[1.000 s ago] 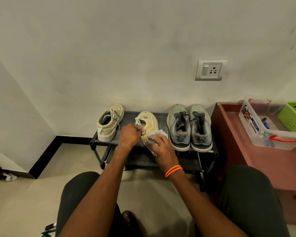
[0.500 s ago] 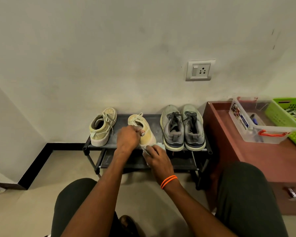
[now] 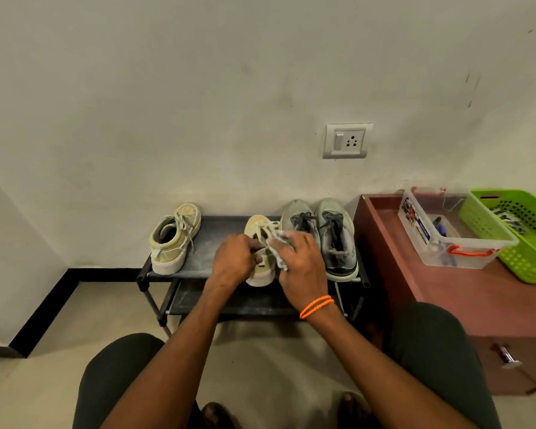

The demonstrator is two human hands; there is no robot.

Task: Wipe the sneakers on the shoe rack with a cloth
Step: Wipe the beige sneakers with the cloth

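Left hand [image 3: 234, 261]: grip curled round the near end of the cream sneaker [image 3: 259, 243], holding it steady.
Right hand [image 3: 300, 261]: fingers closed on a crumpled cloth [image 3: 276, 247], pressed to that sneaker's laces.
Cream sneaker: top shelf of the shoe rack [image 3: 205, 239], between its twin [image 3: 174, 239] and the grey pair [image 3: 322, 236].
Beside rack: brown cabinet [image 3: 446, 292] with a clear box [image 3: 446, 233] and a green basket [image 3: 514, 233].

This was a room in a home, probably an entry corner. A low black shoe rack [image 3: 180, 272] with worn sneakers stood against a plain wall with a wall socket [image 3: 347, 140]; at 3 o'clock a brown cabinet [image 3: 464, 292] carried a green basket [image 3: 514, 233].
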